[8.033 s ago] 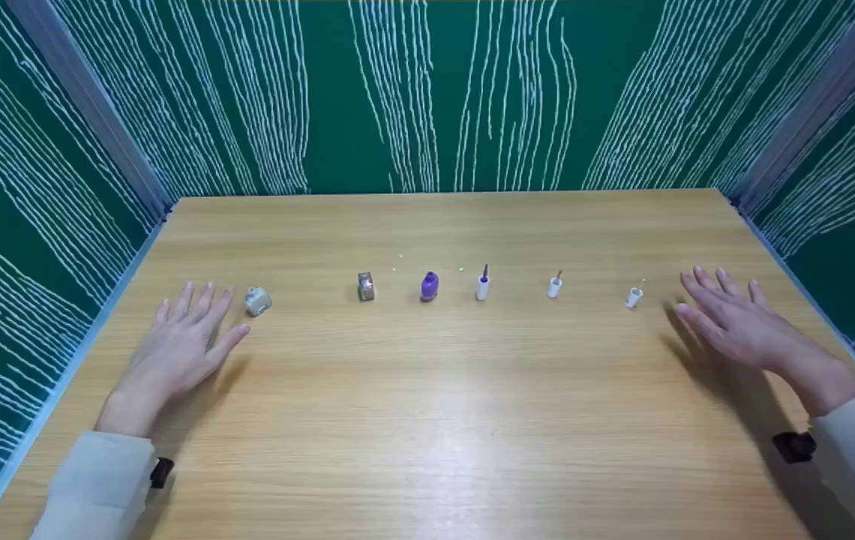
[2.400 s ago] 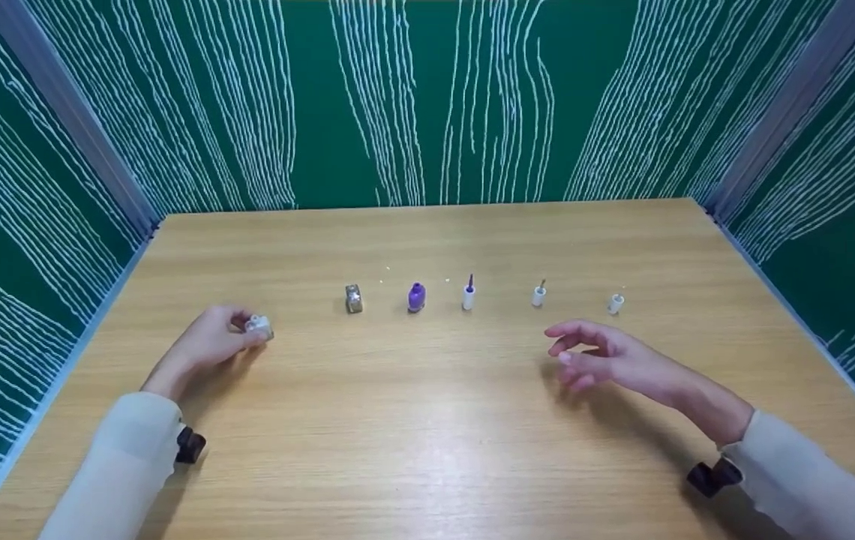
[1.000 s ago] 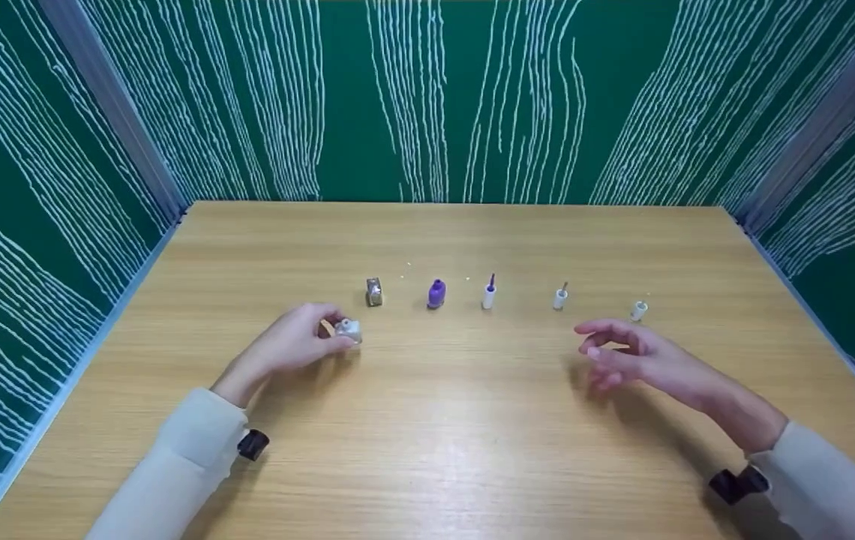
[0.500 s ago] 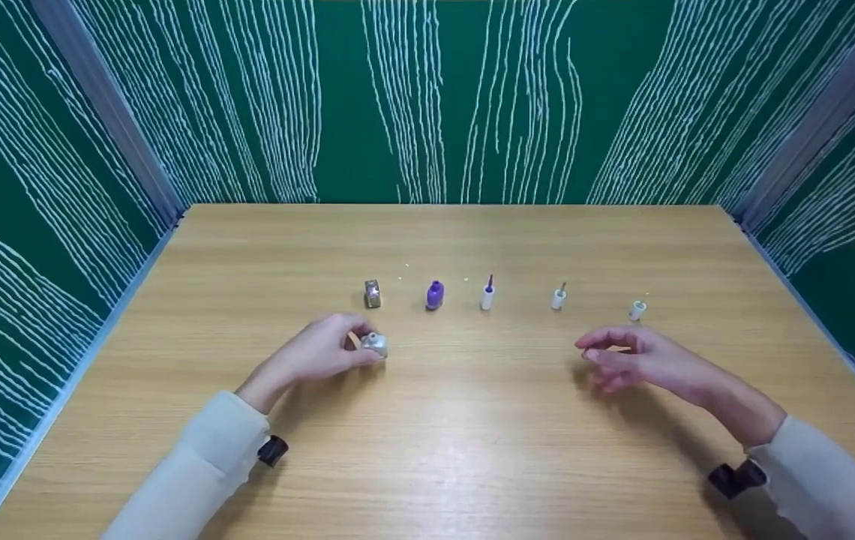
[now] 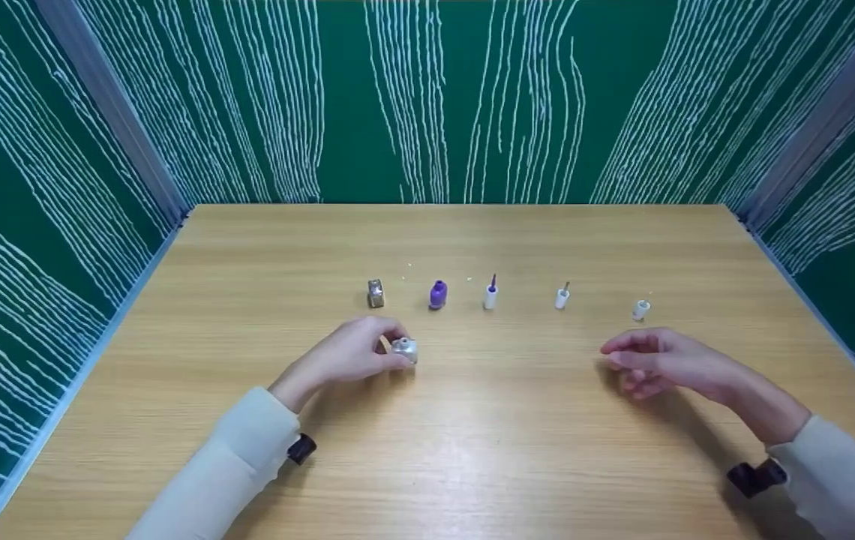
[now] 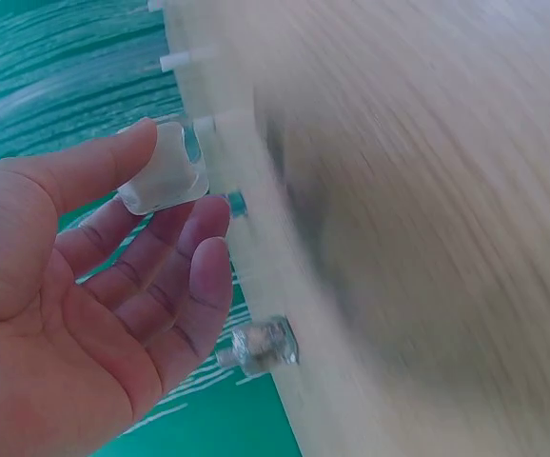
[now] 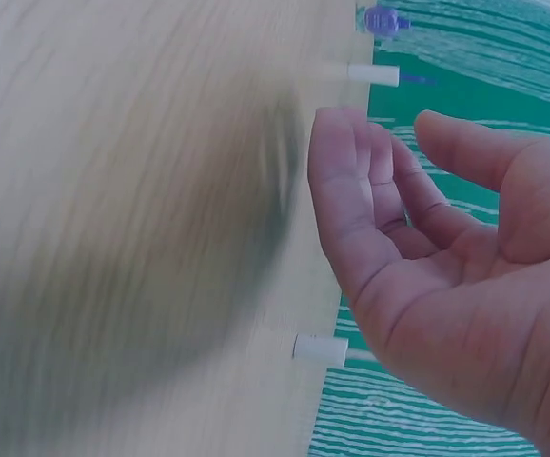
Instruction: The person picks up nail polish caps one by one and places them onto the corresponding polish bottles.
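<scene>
Between thumb and fingers, my left hand (image 5: 358, 349) pinches a pearly-white nail polish bottle (image 5: 405, 349), upright with its neck uncapped; the left wrist view shows the same bottle (image 6: 161, 176) close up. Behind it stand a glittery silver-brown nail polish bottle (image 5: 376, 293) and a purple one (image 5: 438, 295), both uncapped. My right hand (image 5: 671, 364) hovers over the table, fingers loosely curled and holding nothing. Farther back are three white caps standing brush-up: one with a purple brush (image 5: 490, 297), a middle one (image 5: 562, 298) and a slightly tilted one (image 5: 641, 310) nearest my right hand.
The wooden table (image 5: 472, 465) spreads under everything. Green walls with white wavy lines (image 5: 367, 105) enclose its back and sides. A few tiny white specks (image 5: 409, 265) lie behind the bottles. Each sleeve carries a dark wrist camera (image 5: 301, 448).
My left hand first took hold of the pearly-white bottle at the far left, then carried it rightward to in front of the other bottles. My right hand came inward, then shifted slightly right.
</scene>
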`<state>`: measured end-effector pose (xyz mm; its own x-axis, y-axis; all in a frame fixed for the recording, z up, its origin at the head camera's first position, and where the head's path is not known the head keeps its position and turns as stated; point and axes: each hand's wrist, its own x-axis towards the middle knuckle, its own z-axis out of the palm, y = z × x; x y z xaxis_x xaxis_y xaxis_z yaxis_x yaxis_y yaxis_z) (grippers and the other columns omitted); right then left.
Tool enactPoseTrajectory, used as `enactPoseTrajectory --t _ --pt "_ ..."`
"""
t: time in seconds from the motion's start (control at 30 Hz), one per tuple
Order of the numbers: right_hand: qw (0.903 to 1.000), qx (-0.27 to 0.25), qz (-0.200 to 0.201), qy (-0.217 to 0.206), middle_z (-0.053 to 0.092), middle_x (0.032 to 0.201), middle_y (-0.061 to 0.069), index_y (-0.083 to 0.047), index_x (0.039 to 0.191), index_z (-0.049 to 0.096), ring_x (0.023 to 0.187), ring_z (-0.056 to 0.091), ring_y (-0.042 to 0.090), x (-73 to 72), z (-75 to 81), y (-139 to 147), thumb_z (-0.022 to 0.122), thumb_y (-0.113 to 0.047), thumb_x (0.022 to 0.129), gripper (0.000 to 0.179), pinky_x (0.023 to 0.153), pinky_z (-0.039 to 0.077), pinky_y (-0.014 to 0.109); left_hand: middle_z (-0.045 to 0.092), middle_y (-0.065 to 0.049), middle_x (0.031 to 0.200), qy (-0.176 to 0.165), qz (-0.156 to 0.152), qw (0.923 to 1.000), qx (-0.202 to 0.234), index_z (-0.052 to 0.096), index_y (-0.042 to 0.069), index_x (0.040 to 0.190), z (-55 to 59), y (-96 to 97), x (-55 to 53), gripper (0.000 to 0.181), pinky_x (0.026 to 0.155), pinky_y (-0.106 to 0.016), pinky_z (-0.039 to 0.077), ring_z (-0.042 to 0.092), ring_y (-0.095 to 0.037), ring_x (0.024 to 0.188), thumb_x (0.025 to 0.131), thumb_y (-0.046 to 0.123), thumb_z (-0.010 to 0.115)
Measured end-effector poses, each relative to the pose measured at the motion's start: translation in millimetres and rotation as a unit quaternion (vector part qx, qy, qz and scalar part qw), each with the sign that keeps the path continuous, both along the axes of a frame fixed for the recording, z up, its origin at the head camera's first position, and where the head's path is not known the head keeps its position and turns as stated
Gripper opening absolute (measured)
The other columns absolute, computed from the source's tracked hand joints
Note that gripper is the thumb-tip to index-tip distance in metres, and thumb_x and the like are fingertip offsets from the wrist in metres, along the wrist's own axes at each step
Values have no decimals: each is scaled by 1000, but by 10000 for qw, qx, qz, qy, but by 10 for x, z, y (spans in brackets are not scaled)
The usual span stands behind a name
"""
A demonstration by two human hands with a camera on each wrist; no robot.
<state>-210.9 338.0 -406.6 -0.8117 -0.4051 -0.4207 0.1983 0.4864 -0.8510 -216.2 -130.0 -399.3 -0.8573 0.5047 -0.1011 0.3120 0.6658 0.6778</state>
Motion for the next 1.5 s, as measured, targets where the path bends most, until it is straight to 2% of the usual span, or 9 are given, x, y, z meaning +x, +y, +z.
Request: enactPoseTrajectory --t 0.17,0.33,0.83,1.0,1.1,1.17,1.3,1.4,1.5 --pt "9996 153 -217 -24 60 118 18 6 141 47 95 64 29 -25 -18 104 64 -34 101 59 86 58 41 66 3 100 128 -228 9996 72 71 12 109 9 81 -19 22 74 -32 51 62 -18 87 91 24 78" --pt "9987 340 -382 -2 61 114 16 5 142 48 94 64 28 -65 -57 201 64 -35 101 60 84 58 39 67 4 103 67 -375 9993 46 71 12 110 17 152 -24 23 74 -32 52 62 -16 86 92 24 78" --pt "9951 465 -860 129 60 115 12 6 139 42 93 62 22 -240 -115 373 62 -39 102 62 85 58 35 67 5 108 -51 -596 9979 -233 70 12 116 54 312 0 29 77 -30 51 60 -12 88 93 27 77" --pt "9920 365 -1204 139 59 108 7 8 140 36 86 63 15 -320 -121 383 61 -36 103 63 83 58 33 67 3 107 -36 -695 9973 -243 70 11 115 55 353 9 26 73 -28 52 61 -12 84 93 24 76" --pt "9895 269 -1409 183 58 107 6 10 145 27 84 63 14 -360 -130 379 61 -33 103 70 82 58 33 68 2 107 -91 -756 9968 -259 69 10 114 52 372 22 25 72 -28 53 62 -12 83 93 23 76" --pt "9878 209 -1530 225 57 109 8 9 150 19 86 64 15 -376 -138 374 61 -32 103 75 83 58 33 68 1 107 -117 -804 9963 -282 69 10 114 49 383 30 25 74 -28 53 62 -12 84 93 22 76" --pt "9850 -9 -1709 240 48 125 15 5 155 8 91 65 17 -401 -166 366 62 -29 103 82 85 58 35 68 2 108 -151 -886 9953 -347 69 9 116 52 402 53 27 76 -27 52 61 -11 87 94 23 75" --pt "9835 -204 -1791 145 41 134 17 3 156 8 90 66 16 -422 -182 361 60 -24 104 79 84 58 34 68 3 107 -202 -924 9949 -358 69 9 117 60 417 69 27 74 -27 52 61 -11 86 94 24 75" --pt "9825 -303 -1839 45 45 131 16 3 157 11 89 66 16 -446 -187 350 58 -19 105 73 83 58 33 67 4 106 -261 -948 9946 -330 69 10 116 69 435 87 26 71 -27 53 61 -12 85 94 23 74"
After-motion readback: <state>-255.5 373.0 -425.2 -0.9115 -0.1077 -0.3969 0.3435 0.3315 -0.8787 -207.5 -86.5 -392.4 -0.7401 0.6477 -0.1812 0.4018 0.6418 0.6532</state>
